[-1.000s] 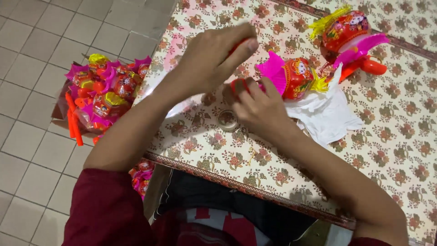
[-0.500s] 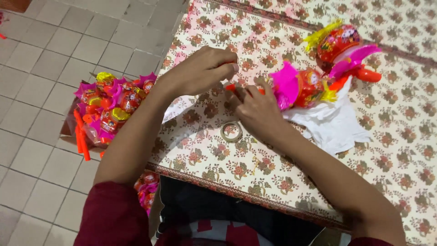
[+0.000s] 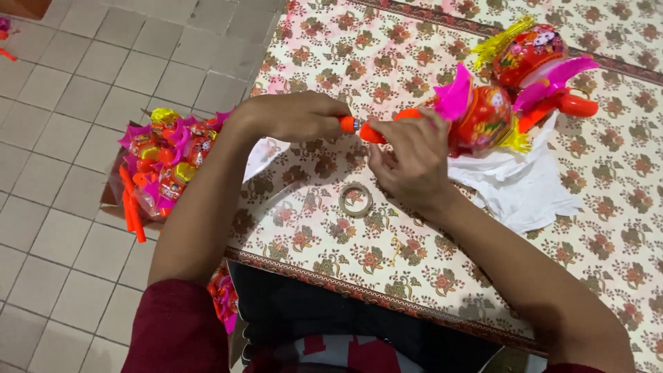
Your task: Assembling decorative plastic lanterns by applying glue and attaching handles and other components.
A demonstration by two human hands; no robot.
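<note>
Both hands grip one toy's (image 3: 476, 117) orange handle: left hand (image 3: 293, 116) fingers pinching its tip, right hand (image 3: 407, 155) fingers wrapped around it. Floor box (image 3: 110, 197) holds toys (image 3: 162, 159).

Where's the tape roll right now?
In the head view, the tape roll lies flat on the flowered tablecloth, just below the right hand and near the table's front edge.
</note>
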